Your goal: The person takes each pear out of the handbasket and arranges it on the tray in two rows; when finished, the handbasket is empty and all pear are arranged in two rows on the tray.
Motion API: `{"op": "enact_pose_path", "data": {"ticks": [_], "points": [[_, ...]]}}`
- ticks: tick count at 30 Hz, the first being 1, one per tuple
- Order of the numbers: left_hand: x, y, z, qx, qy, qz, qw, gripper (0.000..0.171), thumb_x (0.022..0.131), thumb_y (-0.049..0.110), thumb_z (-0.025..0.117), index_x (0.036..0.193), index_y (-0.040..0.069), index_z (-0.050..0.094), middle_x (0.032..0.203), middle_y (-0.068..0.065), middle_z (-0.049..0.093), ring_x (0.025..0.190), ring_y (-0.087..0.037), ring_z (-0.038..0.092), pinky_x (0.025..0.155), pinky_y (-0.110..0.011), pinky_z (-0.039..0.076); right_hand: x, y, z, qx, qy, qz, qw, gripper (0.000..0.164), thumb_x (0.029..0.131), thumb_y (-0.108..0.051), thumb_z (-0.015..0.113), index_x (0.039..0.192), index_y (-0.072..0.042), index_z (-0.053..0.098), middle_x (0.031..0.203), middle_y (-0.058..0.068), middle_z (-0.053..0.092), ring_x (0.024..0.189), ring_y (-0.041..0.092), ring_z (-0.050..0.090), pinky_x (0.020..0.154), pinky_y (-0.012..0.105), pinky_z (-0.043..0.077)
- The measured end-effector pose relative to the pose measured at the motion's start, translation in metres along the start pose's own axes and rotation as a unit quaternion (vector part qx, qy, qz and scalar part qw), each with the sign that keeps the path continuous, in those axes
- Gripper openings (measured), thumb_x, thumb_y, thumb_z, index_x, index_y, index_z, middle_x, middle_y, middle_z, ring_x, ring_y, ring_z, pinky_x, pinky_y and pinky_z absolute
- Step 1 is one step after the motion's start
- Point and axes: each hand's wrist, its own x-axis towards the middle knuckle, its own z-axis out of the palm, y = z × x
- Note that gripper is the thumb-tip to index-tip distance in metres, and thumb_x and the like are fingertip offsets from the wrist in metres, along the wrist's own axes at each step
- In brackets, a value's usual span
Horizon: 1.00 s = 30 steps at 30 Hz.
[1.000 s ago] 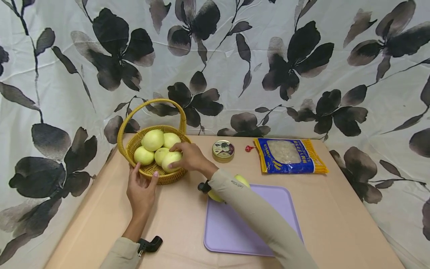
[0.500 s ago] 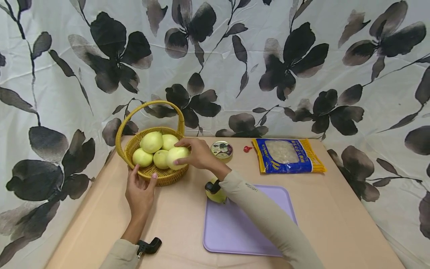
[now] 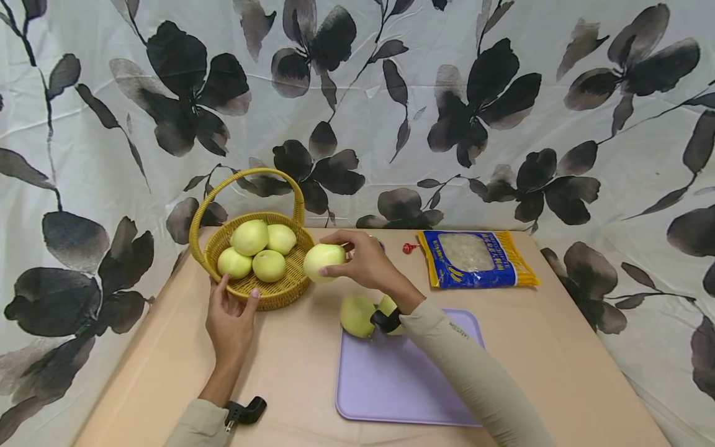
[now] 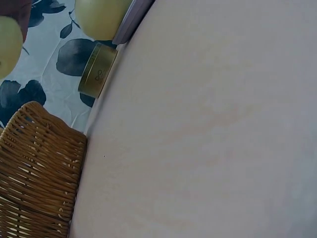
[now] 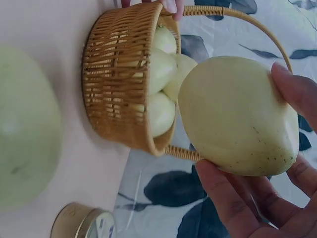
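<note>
My right hand (image 3: 365, 264) grips a pale yellow-green pear (image 3: 324, 262) between thumb and fingers, just right of the wicker basket (image 3: 279, 301). In the right wrist view, small dark specks show on this held pear (image 5: 237, 116). Several more pears (image 3: 249, 238) lie in the basket. My left hand (image 3: 230, 323) holds the basket's near left side, fingertips at the rim; the left wrist view shows the basket's woven wall (image 4: 42, 168) but not the hand. Two pears (image 3: 357, 315) rest at the far left of the purple tray (image 3: 402, 385), one partly behind my right wrist.
A round gold tin (image 5: 74, 220) stands on the table, mostly hidden behind my right hand in the head view. A small red item (image 3: 409, 248) lies beside a blue and yellow packet (image 3: 472, 259) at the back right. Floral cloth (image 3: 402, 124) hangs behind the table.
My right hand has lifted the pear out of the basket and carried it right, past the rim. My left hand has stayed at the basket.
</note>
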Motion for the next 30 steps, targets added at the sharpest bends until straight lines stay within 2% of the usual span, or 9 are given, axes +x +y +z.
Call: {"op": "enact_pose_path", "data": {"ticks": [7,14,21,27,30], "points": [[0.000,0.000,0.000,0.000,0.002,-0.001,1.0000,0.079,0.098,0.018,0.079,0.165,0.013,0.037,0.180,-0.003,0.006,0.162,-0.034,0.025,0.121,-0.049,0.042,-0.027,0.014,-0.018,0.015,0.020,0.017,1.000,0.055,0.082,-0.020,0.095,0.133,-0.018,0.075,0.132,0.001,0.073,0.106,0.026,0.071,0.087,0.034,0.063],[0.001,-0.001,0.001,0.007,0.001,0.001,1.0000,0.079,0.098,0.019,0.078,0.165,0.013,0.037,0.180,-0.006,0.006,0.162,-0.033,0.025,0.121,-0.049,0.042,-0.053,0.032,-0.041,0.005,0.053,0.030,0.998,0.054,0.081,-0.021,0.096,0.131,-0.019,0.076,0.132,0.004,0.073,0.097,0.024,0.072,0.083,0.036,0.065],[0.000,0.006,0.003,0.019,0.002,-0.014,0.9997,0.080,0.099,0.023,0.078,0.166,0.012,0.036,0.179,-0.001,0.006,0.162,-0.030,0.026,0.122,-0.047,0.043,-0.075,0.050,-0.064,0.030,0.066,0.055,0.996,0.057,0.081,-0.019,0.095,0.134,-0.016,0.074,0.138,0.006,0.070,0.103,0.026,0.071,0.088,0.041,0.064],[0.005,0.011,0.005,0.063,0.008,-0.027,0.9976,0.081,0.098,0.036,0.078,0.166,0.015,0.037,0.179,0.002,0.006,0.164,-0.021,0.018,0.122,-0.050,0.044,-0.095,0.066,-0.081,0.022,0.076,0.100,0.992,0.059,0.082,-0.023,0.095,0.137,-0.018,0.073,0.143,0.009,0.066,0.104,0.030,0.068,0.084,0.030,0.062],[0.007,0.010,0.005,0.065,0.005,-0.026,0.9975,0.081,0.098,0.036,0.078,0.166,0.015,0.038,0.179,0.003,0.006,0.165,-0.021,0.017,0.123,-0.047,0.044,-0.106,0.074,-0.088,0.017,0.080,0.110,0.991,0.060,0.083,-0.026,0.094,0.138,-0.017,0.071,0.143,0.009,0.066,0.105,0.029,0.066,0.083,0.026,0.060]]}}
